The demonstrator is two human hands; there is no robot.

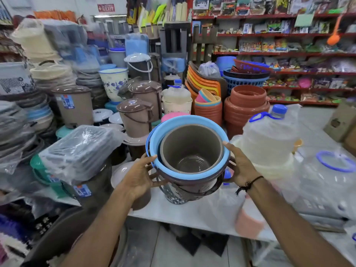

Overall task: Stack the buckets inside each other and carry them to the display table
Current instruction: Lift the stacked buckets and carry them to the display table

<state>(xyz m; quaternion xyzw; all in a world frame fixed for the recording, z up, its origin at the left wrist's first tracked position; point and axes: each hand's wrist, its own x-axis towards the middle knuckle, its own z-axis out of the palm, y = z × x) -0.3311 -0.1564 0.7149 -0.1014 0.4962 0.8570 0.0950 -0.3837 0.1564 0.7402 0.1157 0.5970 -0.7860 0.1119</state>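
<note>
A nested stack of buckets (173, 130) is held in the air in front of me, tilted so its mouth faces me. The outer visible rim is light blue; a grey-brown bucket (192, 149) sits inside it, and darker patterned buckets show underneath with loose handles hanging. My left hand (139, 175) grips the stack's left side at the rim and handles. My right hand (238, 166) presses on the right rim, thumb on the blue edge. The stack hovers just above the white table (173, 212).
Brown lidded bins (134, 116) and wrapped trays (81, 151) crowd the left. Terracotta pots (246, 105) and baskets stand behind. Clear water jugs (267, 135) with blue caps and a pink cup (248, 222) sit on the table at right. Red shelves line the back wall.
</note>
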